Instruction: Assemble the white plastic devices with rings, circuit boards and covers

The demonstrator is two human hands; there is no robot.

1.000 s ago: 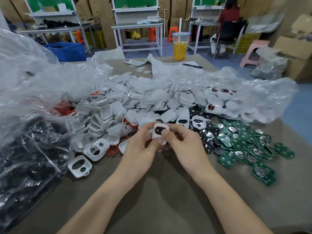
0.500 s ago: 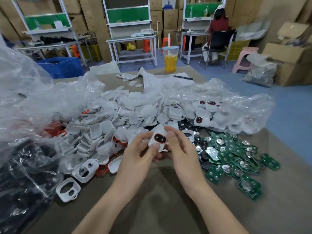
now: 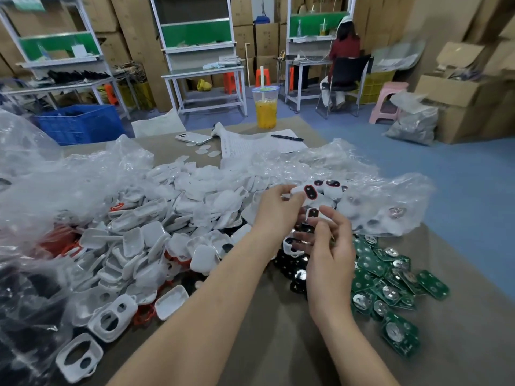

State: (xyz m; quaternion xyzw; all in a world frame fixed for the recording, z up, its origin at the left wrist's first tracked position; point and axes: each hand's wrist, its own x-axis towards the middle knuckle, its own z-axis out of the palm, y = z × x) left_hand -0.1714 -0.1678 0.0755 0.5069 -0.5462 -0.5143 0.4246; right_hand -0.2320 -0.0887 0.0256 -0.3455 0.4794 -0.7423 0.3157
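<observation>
Cardboard boxes (image 3: pixel 131 29) and green-panelled workbenches (image 3: pixel 203 71) line the room behind us, and a person (image 3: pixel 344 51) sits at one bench with their back turned. We work at a brown table (image 3: pixel 278 344) whose middle is taken up by a pile of white covers (image 3: pixel 156 232). Beyond the pile stands a cup of orange drink (image 3: pixel 266 110). Right of the pile lie dark round parts (image 3: pixel 295 271), and further right is a spread of green circuit boards (image 3: pixel 390 277). At the pile's far right edge, a crumpled clear bag (image 3: pixel 390 199) holds finished devices (image 3: pixel 331 185). On the near left side of the pile are white frames (image 3: pixel 111 319) with two openings.

Both our forearms reach forward from the near edge of the table, the left one crossing the pile's near right corner. Our left hand (image 3: pixel 274 207) is raised at the pile's right edge, beside the clear bag, and pinches a white device (image 3: pixel 308 194) between thumb and fingertips, with its red-ringed dark oval facing us. Our right hand (image 3: pixel 328 246) hovers just below it, over the dark parts, its fingers loosely spread and relaxed. Another device shows close behind those fingers; we cannot tell whether they touch it.
</observation>
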